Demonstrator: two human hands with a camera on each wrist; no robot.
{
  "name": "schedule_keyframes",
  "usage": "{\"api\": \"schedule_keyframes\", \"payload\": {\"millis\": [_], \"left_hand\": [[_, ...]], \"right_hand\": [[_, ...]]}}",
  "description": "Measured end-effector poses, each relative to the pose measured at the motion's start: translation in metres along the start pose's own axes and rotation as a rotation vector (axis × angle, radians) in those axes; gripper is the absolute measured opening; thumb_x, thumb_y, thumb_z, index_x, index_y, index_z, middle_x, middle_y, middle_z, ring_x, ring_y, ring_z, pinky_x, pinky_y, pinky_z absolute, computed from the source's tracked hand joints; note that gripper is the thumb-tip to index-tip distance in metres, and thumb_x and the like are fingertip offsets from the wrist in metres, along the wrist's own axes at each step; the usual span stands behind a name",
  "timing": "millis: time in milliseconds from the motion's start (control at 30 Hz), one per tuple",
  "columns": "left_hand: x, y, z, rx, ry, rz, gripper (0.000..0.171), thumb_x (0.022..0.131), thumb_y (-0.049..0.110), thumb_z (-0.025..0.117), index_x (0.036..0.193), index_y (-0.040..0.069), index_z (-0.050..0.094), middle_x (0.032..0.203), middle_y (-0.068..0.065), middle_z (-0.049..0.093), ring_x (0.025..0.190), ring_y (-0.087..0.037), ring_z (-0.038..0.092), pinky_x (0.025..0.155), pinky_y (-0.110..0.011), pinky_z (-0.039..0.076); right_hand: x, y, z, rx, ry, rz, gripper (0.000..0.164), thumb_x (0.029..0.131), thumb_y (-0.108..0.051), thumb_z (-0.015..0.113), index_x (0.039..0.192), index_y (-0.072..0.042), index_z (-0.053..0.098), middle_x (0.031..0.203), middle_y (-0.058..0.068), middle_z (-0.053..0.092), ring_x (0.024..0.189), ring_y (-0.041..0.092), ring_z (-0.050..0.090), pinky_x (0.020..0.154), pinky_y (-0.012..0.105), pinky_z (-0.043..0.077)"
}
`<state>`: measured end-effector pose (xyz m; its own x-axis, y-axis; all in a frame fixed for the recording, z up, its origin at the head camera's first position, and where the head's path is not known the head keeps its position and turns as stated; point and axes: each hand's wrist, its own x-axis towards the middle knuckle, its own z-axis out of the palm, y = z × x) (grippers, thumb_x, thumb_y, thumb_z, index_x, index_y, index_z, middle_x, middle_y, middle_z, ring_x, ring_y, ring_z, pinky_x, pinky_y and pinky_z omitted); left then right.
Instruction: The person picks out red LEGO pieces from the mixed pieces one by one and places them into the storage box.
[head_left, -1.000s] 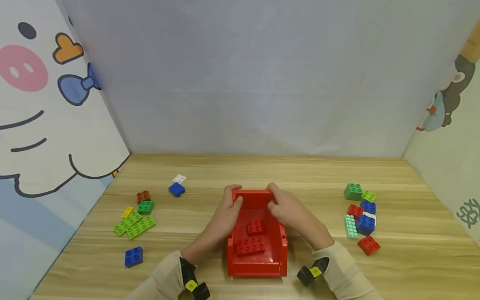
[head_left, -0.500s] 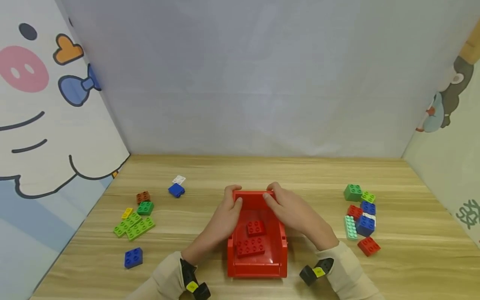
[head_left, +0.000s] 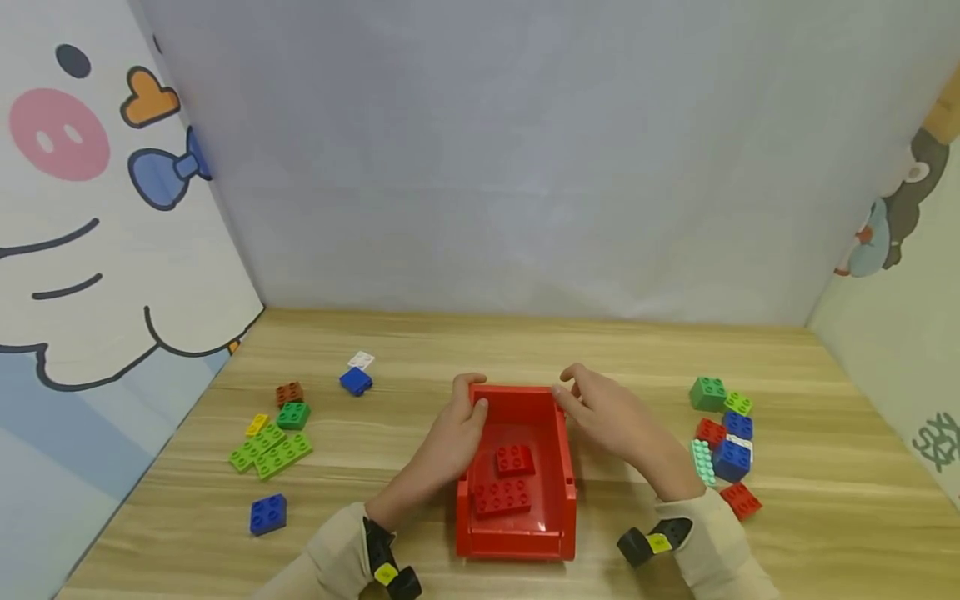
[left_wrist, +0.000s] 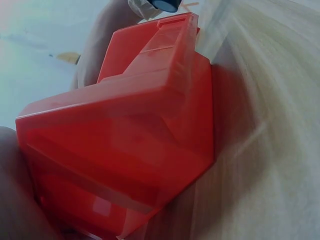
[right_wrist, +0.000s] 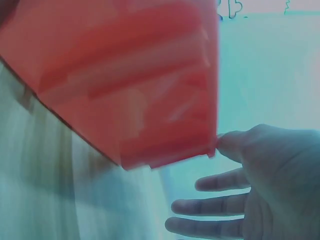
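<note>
A red open-front bin [head_left: 551, 540] stands on the wooden table, with a small red brick [head_left: 513, 460] and a longer red brick [head_left: 502, 497] lying inside. My left hand [head_left: 453, 433] grips its far left corner, thumb over the rim and fingers outside. At the far right corner is my right hand [head_left: 618, 412], fingers spread and relaxed. In the right wrist view the thumb [right_wrist: 231, 145] seems to brush the bin's edge, while the other fingers [right_wrist: 210, 206] stretch out behind it, apart from the wall. The left wrist view shows the bin's outer side [left_wrist: 115, 145] close up.
On the left lie a blue brick [head_left: 267, 514], lime bricks [head_left: 283, 456], a green brick [head_left: 293, 415], and a dark blue brick [head_left: 356, 381] beside a white piece [head_left: 361, 360]. A mixed group with a blue brick [head_left: 732, 460] and a red brick [head_left: 741, 501] sits right.
My right hand has let go of the bin's far right corner and moved outward to the right. The left hand keeps its grip. The view has shifted slightly.
</note>
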<state>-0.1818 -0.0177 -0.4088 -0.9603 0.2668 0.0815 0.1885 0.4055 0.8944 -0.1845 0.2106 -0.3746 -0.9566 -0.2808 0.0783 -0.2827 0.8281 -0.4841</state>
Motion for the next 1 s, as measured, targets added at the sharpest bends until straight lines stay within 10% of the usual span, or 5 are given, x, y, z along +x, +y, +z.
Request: {"api": "schedule_keyframes", "payload": {"millis": [1000], "left_hand": [[0.001,0.001,0.000,-0.010,-0.001,-0.009,0.034,0.101,0.017,0.037,0.134,0.013,0.029,0.114,-0.016,0.055,0.101,-0.022,0.051,0.093,-0.048,0.041]], "right_hand": [[-0.050,0.074,-0.058,-0.300,-0.036,0.177,0.036,0.085,-0.010,0.059,0.118,0.004,0.051,0.116,0.030,0.050,0.101,0.046,0.049,0.077,0.058,0.046]]}}
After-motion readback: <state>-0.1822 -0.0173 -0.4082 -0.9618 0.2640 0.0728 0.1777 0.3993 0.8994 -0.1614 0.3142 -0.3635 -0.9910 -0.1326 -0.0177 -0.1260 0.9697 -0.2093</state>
